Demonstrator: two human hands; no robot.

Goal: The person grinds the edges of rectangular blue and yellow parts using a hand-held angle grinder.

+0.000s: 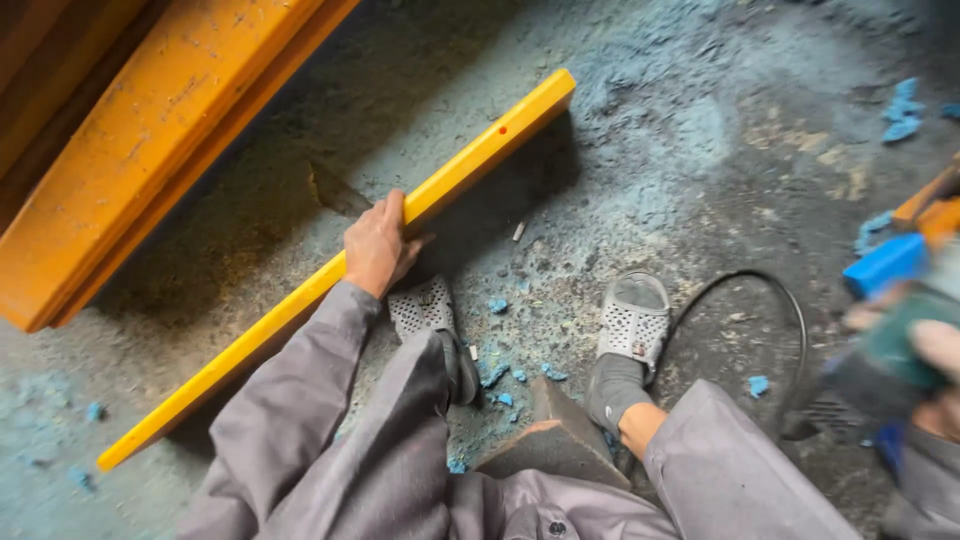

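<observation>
My left hand (378, 245) grips the upper edge of a long yellow plank (470, 162) that stands on edge and runs diagonally from lower left to upper right across the dusty floor. At the right edge, blurred by motion, my right hand (930, 345) is wrapped around a green and black power tool (885, 360). A black cable (770, 290) loops from the tool across the floor. My feet in grey perforated slippers (633, 315) rest on the floor, one just beside the plank.
A stack of wide orange-yellow boards (140, 140) lies at the upper left. Blue shavings and dust (520, 375) litter the concrete floor. A blue and orange object (900, 250) sits at the right edge. A dark wedge-shaped block (555, 440) lies between my legs.
</observation>
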